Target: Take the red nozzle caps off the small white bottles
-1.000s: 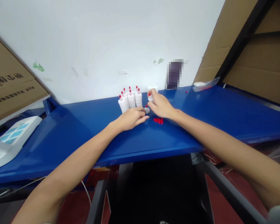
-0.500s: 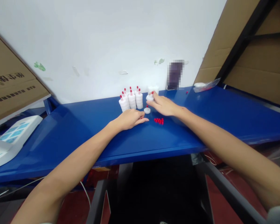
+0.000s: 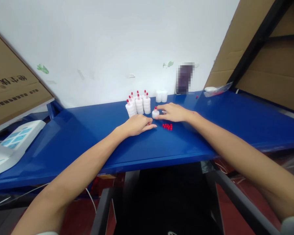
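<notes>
Head view: pinching, apparently, with thumb and forefinger of the bare right hand, around a short white plastic-looking nozzle cap with a red tip. Standing upright on the glossy blue table, between both hands. Gripped from the side, probably to keep it level and steady. Just beside, curling the fingers of the bare left hand, thumb held out; can't tell whether clasping the small red speck visible there. On the near side of the right hand: loose small red pieces, bunched, likely for short reach. Past the left hand: upright white ringed stacks with red-tipped tops, crowded together, likely to save space. Farther, by the white wall: two short white cylinders and a dark pixelated slab.

Hard to make out: cap single or nested, exact count of red pieces. Hidden: both palms, seemingly the base of the nearest stack, behind the left hand. Cut off at left edge: white device with blue panels.
</notes>
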Motion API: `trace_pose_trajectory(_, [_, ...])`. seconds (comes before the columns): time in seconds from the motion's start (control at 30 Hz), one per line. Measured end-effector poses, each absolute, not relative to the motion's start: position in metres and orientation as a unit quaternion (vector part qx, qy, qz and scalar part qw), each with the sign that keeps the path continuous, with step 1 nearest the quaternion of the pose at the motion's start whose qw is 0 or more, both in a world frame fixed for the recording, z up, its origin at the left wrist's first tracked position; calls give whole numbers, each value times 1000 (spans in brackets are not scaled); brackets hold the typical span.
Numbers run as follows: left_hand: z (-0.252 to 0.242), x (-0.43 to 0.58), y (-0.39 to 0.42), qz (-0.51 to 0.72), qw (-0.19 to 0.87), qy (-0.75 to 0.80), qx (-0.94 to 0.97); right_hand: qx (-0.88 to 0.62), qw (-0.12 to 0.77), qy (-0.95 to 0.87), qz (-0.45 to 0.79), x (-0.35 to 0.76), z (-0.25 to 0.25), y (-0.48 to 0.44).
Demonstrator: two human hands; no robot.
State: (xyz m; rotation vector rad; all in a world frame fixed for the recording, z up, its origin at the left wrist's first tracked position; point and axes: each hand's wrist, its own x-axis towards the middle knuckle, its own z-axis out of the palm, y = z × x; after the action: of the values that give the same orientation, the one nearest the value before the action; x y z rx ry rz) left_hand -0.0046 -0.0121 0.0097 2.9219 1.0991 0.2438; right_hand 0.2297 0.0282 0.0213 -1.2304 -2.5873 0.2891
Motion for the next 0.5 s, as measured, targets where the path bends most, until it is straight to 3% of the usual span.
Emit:
trace_pose_trajectory(0.13, [10, -5, -12, 90, -1, 348, 933, -423, 146, -889, 99, 230, 24, 26])
trace_pose_trajectory(0.27, [10, -4, -14, 161, -46, 318, 933, -418, 251, -868, 92, 234, 33, 19])
trace_pose_trajectory(0.37, [12, -3, -15, 243, -110, 270, 925, -345, 335, -867, 131, 231, 40, 11])
trace_pose_trajectory(0.5, [17, -1, -17, 290, -200, 236, 906, -213, 331, -895, 212, 216, 39, -1])
